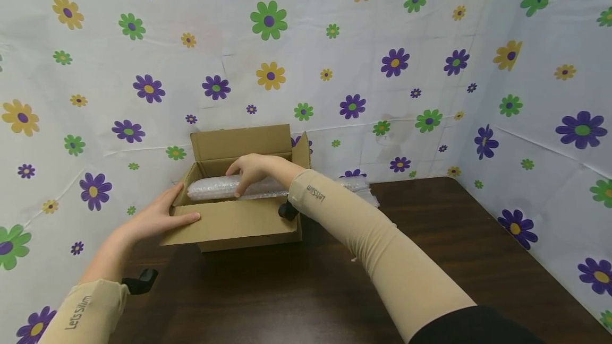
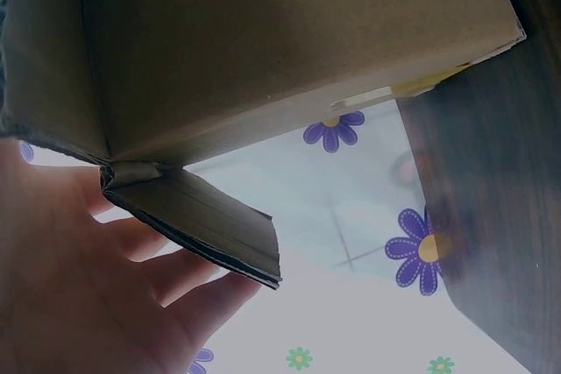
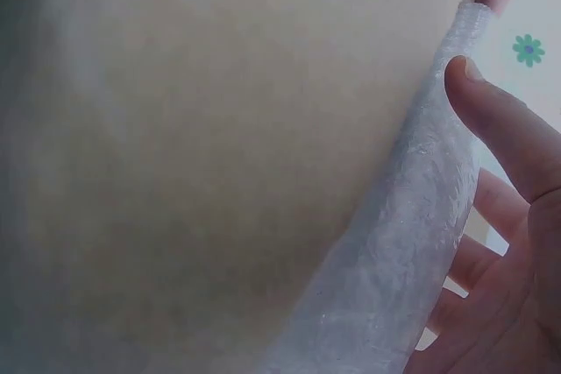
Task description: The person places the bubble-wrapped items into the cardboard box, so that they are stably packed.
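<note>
A cardboard box stands on the table with its top flaps spread. At its left front corner, my left hand rests with the thumb over the front flap. In the left wrist view its fingers stretch out behind a folded side flap. A long bundle of clear bubble wrap lies across the box opening; what it wraps is hidden. My right hand grips the bundle from above, thumb on the near side. In the right wrist view the fingers curl around the far side of the bubble wrap.
More bubble wrap lies on the table behind and to the right of the box. The dark wooden table extends forward and right. A flower-patterned sheet hangs behind the box and along the right side.
</note>
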A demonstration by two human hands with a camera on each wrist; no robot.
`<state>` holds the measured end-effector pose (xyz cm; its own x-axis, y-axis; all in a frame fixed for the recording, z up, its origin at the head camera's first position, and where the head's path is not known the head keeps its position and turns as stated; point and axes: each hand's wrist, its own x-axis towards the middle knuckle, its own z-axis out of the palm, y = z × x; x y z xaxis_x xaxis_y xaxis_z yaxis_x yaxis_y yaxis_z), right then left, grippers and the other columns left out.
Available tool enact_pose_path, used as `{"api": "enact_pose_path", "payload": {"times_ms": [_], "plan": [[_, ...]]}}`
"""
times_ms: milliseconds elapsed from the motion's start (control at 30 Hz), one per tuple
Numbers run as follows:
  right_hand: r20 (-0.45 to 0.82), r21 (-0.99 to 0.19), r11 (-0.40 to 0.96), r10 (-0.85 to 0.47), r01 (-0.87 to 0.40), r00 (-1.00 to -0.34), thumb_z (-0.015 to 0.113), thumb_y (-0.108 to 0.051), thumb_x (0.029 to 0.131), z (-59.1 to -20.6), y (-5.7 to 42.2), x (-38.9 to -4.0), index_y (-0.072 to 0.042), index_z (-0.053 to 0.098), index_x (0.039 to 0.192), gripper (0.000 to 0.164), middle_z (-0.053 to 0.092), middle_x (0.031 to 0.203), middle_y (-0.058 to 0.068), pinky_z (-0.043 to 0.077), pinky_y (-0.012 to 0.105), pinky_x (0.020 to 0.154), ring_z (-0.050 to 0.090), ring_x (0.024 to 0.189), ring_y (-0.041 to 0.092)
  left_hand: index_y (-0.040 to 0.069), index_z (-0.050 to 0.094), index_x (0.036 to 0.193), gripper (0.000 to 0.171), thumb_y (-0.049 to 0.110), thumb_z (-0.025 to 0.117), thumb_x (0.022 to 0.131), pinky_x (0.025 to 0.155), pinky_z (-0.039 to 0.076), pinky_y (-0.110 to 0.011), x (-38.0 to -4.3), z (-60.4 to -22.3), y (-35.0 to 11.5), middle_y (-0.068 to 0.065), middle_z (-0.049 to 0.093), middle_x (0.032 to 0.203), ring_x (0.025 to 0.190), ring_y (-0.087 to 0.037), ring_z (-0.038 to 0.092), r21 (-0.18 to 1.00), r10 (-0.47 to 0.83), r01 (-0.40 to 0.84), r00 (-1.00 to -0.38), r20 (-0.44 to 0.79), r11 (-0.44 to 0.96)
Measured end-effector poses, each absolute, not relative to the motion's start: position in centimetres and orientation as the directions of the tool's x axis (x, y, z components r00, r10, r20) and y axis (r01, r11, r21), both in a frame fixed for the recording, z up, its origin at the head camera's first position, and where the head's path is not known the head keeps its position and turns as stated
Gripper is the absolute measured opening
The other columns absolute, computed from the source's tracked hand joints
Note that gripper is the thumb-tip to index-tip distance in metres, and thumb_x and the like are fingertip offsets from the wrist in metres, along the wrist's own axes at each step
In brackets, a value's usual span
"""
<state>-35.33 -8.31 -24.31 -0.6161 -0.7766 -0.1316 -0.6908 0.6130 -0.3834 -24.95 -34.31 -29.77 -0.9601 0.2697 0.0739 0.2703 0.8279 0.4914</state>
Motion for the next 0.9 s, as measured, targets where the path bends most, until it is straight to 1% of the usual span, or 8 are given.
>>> {"api": "enact_pose_path", "payload": {"times_ms": [433,700,900], "plan": [[-0.134,-0.373,0.613,-0.778,-0.697,-0.613,0.075,-0.033,0.086,-24.7,-8.4,-35.4,-0.019,0.050,0.143,0.063,0.051,0.140,0.002,0.045,0.028,0.095,0.049,0.124,0.016,-0.009,0.004,0.151,0.104,0.042,0.069,0.087,0.102,0.016,-0.073,-25.1,-29.9,-34.3,-0.041,0.007,0.150,0.136,-0.059,0.010,0.486,0.275,0.276,-0.958,0.075,0.829],[-0.130,-0.393,0.613,-0.775,-0.685,-0.619,0.071,-0.035,0.088,-24.5,-8.0,-35.4,-0.018,0.049,0.143,0.061,0.054,0.136,0.004,0.043,0.030,0.097,0.051,0.121,0.015,-0.008,0.002,0.152,0.105,0.043,0.068,0.088,0.101,0.017,-0.074,-25.0,-29.6,-34.1,-0.040,0.007,0.151,0.136,-0.059,0.010,0.481,0.275,0.272,-0.959,0.066,0.833],[-0.125,-0.379,0.594,-0.793,-0.710,-0.596,0.069,-0.037,0.090,-23.4,-7.4,-35.1,-0.018,0.052,0.141,0.058,0.054,0.137,0.005,0.043,0.031,0.098,0.051,0.121,0.016,-0.008,0.003,0.151,0.104,0.043,0.067,0.088,0.102,0.017,-0.074,-24.8,-29.8,-34.3,-0.039,0.007,0.151,0.136,-0.058,0.010,0.475,0.276,0.275,-0.959,0.069,0.836]]}}
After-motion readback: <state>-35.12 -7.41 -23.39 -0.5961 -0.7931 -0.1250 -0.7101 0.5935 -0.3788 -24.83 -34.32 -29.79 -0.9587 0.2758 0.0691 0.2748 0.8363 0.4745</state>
